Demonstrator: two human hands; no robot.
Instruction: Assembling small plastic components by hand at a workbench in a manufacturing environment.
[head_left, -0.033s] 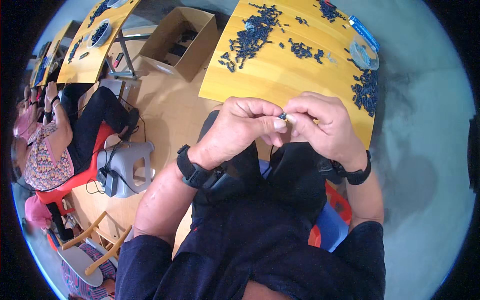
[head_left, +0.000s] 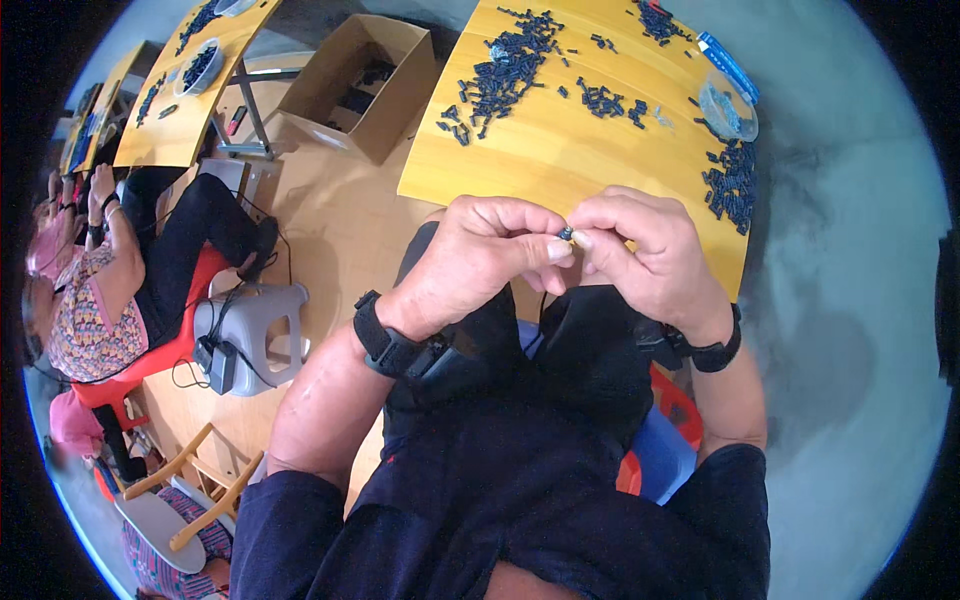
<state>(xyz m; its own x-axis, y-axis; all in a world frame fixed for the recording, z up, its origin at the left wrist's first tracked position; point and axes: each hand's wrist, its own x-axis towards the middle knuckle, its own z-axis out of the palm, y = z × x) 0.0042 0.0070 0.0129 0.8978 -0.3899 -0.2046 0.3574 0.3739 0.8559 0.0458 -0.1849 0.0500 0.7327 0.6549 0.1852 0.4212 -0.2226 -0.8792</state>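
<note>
Between my two hands, over my lap at the table's near edge, is a small dark plastic piece [head_left: 566, 233], mostly covered by fingertips. My left hand [head_left: 500, 245] pinches it from the left with thumb and forefinger. From the right, the thumb and forefinger of my right hand [head_left: 645, 240] close on the same spot. On the wooden table [head_left: 570, 150] beyond lie a large heap of small black plastic pieces [head_left: 510, 80], a smaller group of the same pieces [head_left: 603, 100] and a pile of them [head_left: 731, 185] along the right edge.
A clear plastic tub [head_left: 727, 108] with bluish contents and a blue box [head_left: 727, 66] stand at the table's right edge. An open cardboard box [head_left: 355, 85] is on the floor to the left. Further left, a person [head_left: 105, 310] sits near a grey stool [head_left: 255, 335].
</note>
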